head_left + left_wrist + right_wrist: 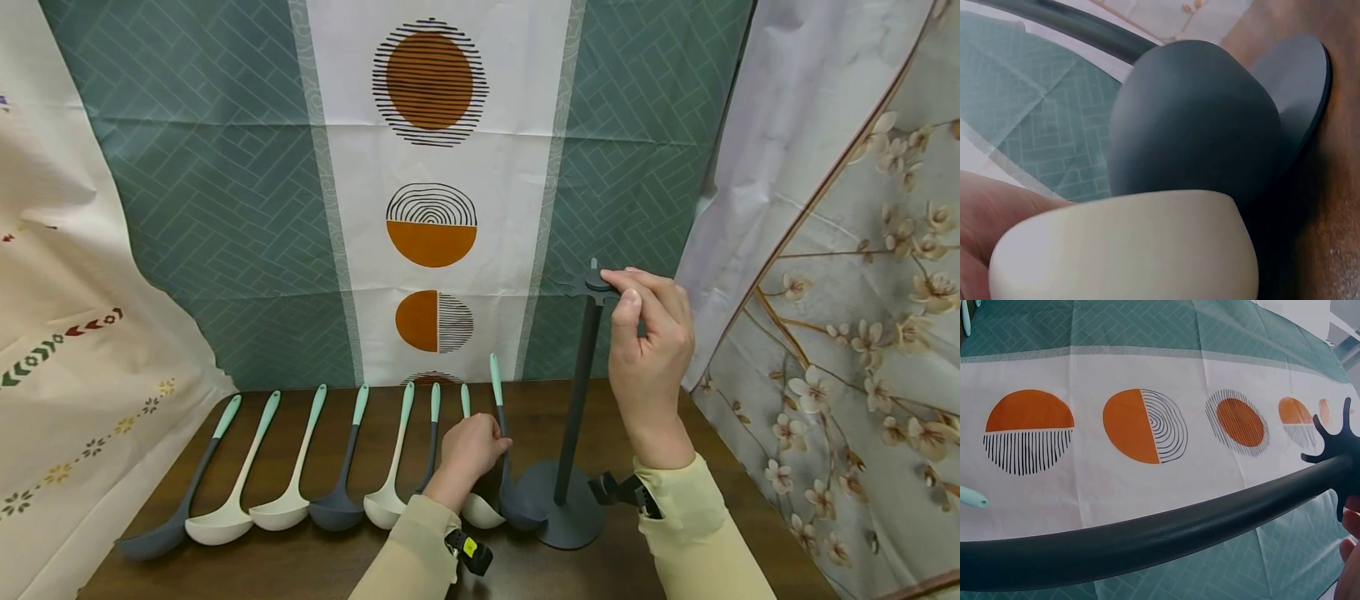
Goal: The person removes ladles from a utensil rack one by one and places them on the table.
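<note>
My left hand (pixel 467 454) pinches the dark grey handle of a ladle (pixel 522 506) with a mint grip. That ladle leans up, its bowl against the round base of a dark stand (pixel 577 400). Under the left hand sits a cream ladle (pixel 482 513), whose bowl fills the front of the left wrist view, before the dark bowl (pixel 1194 119). My right hand (pixel 656 346) holds the hooked top (pixel 581 285) of the stand between thumb and fingers. In the right wrist view the hooks (pixel 1329 434) fan out at the pole's end, and nothing hangs on those that show.
Several more ladles lie in a row on the brown table (pixel 300 558), grey ones such as the far left ladle (pixel 153 540) and cream ones such as its neighbour (pixel 219 525). Behind hangs a green and white cloth (pixel 225 208); a floral cloth (pixel 847 375) borders the right.
</note>
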A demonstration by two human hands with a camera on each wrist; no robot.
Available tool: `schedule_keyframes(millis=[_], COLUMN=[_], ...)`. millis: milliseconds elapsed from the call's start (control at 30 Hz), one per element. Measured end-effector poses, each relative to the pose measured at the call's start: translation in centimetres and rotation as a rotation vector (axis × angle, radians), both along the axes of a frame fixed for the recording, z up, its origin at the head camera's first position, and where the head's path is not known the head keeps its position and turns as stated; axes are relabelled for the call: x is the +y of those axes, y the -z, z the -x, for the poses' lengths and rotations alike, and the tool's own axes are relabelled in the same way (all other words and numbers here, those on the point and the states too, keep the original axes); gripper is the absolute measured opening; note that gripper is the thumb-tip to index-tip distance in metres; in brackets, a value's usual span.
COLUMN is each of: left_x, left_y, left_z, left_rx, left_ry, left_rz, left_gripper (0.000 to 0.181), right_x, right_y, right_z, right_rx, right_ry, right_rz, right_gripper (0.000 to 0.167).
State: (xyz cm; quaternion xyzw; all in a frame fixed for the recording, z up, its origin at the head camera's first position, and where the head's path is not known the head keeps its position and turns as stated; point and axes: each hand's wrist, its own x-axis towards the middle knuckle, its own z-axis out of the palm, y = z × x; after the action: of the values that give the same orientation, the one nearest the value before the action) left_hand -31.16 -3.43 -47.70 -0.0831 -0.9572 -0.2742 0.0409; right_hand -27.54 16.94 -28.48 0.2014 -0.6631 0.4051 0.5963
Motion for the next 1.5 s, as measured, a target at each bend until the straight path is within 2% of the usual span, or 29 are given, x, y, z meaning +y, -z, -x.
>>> schedule_keyframes(millis=[167, 467, 733, 967, 1200, 1433, 1467, 1500], left_x=[0.2, 0.8, 0.9, 1.0, 1.1, 1.0, 0.9, 0.9], left_y=[0.2, 0.2, 0.4, 0.8, 0.6, 0.6, 1.6, 1.5], left_z=[0.0, 0.0, 0.0, -0.2, -0.5, -0.1, 0.4, 0.4], left_rx=[-0.018, -0.023, -0.017, 0.003, 0.022, 0.002, 0.034, 0.036], left_ry=[-0.01, -0.036, -0.015, 0.002, 0.002, 0.013, 0.023, 0.026], left_rz=[0.05, 0.165, 0.216, 0.238, 0.262, 0.264, 0.255, 0.248], left_gripper=[0.051, 0.05, 0.055, 0.054, 0.05, 0.042, 0.044, 0.044], right_x=[0.1, 0.0, 0.0, -0.1, 0.0, 0.2, 0.2, 0.3], right_y=[0.0, -0.1, -0.1, 0.0, 0.1, 0.0, -0.1, -0.1], right_z=[0.1, 0.1, 0.0, 0.0, 0.0, 0.1, 0.1, 0.1], right_rx=[0.001, 0.006, 0.0, 0.001, 0.002, 0.004, 0.002, 0.002], right_ry=[-0.003, -0.004, -0.01, -0.015, -0.009, -0.015, -0.015, -0.017], right_rz=[0.0, 0.001, -0.003, 0.001, 0.003, -0.01, -0.016, -0.019], right_gripper=[0.038, 0.038, 0.038, 0.038, 0.037, 0.038, 0.038, 0.038])
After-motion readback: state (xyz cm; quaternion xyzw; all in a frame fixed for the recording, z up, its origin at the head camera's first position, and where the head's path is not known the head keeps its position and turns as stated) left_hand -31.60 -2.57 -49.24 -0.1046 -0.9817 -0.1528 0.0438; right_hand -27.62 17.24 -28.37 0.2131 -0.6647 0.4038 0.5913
